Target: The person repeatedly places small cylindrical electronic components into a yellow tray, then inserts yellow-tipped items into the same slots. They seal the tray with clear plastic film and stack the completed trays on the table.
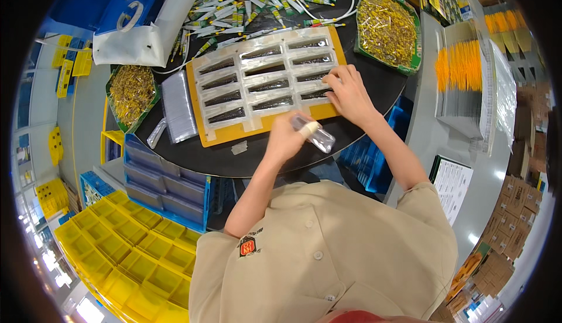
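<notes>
On the black round table lies a yellow board (214,137) carrying a white frame with several wedge-shaped slots in three columns; shiny clear plastic shows in many of them. My left hand (285,140), in front of the board's near edge, is closed around a clear plastic blister stack (321,139). A pale band shows on one of its fingers. Over the lower slots of the right column, my right hand (353,96) rests with bent fingers apart, thumb and fingertips touching the frame. Nothing shows in its grasp, though the fingertips partly cover the slot.
Many small green-and-white tubes (252,7) lie heaped beyond the board. Green-rimmed trays of small yellow pieces stand at right (386,30) and left (133,95). Stacked clear blisters (179,106) lie left of the board. Yellow bins (126,253) stand lower left; cards with orange print (459,68) sit right.
</notes>
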The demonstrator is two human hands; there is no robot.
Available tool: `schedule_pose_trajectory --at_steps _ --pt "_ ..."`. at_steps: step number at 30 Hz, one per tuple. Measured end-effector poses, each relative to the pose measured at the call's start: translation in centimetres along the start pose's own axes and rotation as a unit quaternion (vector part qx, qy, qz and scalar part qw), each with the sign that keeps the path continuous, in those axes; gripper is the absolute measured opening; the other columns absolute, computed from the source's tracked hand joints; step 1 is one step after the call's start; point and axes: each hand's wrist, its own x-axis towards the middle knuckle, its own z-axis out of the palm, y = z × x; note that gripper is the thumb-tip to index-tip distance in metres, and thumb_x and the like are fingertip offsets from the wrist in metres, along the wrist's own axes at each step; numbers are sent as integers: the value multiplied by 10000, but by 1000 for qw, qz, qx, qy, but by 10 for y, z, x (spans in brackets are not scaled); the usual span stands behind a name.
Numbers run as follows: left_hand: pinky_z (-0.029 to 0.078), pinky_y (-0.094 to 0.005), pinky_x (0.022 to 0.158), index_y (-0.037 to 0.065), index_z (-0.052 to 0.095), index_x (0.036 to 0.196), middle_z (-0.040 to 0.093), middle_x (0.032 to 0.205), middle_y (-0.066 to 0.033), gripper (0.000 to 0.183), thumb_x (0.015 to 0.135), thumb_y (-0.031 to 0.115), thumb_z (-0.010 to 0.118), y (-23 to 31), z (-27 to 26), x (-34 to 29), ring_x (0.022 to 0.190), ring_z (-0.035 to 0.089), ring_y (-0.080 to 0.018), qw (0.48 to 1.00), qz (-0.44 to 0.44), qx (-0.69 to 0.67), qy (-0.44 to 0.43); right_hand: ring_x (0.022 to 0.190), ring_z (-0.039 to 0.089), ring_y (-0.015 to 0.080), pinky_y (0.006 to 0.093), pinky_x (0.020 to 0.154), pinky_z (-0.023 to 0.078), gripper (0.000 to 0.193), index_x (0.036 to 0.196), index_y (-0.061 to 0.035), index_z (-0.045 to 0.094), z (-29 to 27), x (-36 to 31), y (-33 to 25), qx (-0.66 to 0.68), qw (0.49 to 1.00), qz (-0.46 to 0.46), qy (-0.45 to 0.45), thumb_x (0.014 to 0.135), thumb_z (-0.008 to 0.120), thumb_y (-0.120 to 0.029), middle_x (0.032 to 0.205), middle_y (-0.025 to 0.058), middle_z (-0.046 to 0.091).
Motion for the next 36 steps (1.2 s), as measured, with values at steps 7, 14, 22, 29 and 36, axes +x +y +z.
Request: schedule_pose_trajectory --at_steps 7,14,22,29,36 --pt "484 -288 624 -3 689 854 695 732 -60 249 871 239 746 19 -87 -2 650 586 -102 986 47 61 148 767 612 281 375 697 494 153 989 -46 678 44 61 -36 386 912 -12 -141 872 701 -142 812 104 623" --pt "464 -350 903 8 570 1125 621 1068 -155 170 983 81 514 1 -239 -59 995 613 -240 851 109 369 358 1002 528 294 411 854 447 260 974 -85 594 91 110 -10 58 988 -124 -74 731 660 -21 999 83 558" --pt "404 -509 914 134 563 1203 554 1100 -204 467 1022 520 373 -104 -313 -26 1015 518 -410 719 -46 570 395 820 649 383 482 730 530 291 1020 -55 559 139 192 64 -23 993 115 -31 789 716 -135 863 166 637" --pt "349 -454 1008 63 575 1230 570 1176 -188 437 996 427 517 -62 -315 -9 1098 506 -379 803 -17 483 349 840 683 279 357 720 550 294 1066 -44 621 111 183 84 246 963 108 6 802 728 -116 897 122 675" --pt "426 -399 983 61 686 1134 658 1139 -111 239 908 123 639 10 -235 87 1121 563 -307 833 251 393 298 984 674 224 336 815 549 137 916 -88 731 33 79 94 7 995 -103 -2 782 709 -68 1004 42 719"
